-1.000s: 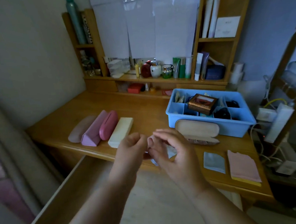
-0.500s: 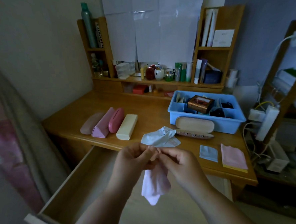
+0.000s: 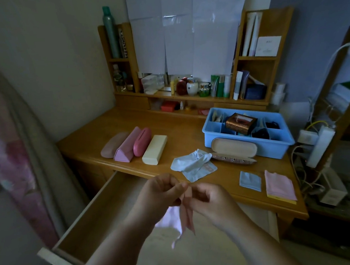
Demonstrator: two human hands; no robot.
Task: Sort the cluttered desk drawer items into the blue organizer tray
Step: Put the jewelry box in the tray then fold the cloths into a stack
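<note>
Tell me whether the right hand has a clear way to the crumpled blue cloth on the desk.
Probably yes: the crumpled blue cloth lies uncovered just beyond the right hand, though that hand pinches a pink cloth.

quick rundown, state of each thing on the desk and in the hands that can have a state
drawer: pulled open
tan glasses case: lid open
pale cloth: hanging, pinched by both hands
left hand: pinching the cloth's top
right hand: pinching the same cloth
blue cloth: crumpled on the desk
small blue cloth: folded flat
pink cloth: folded flat
blue organizer tray: partly filled
</note>
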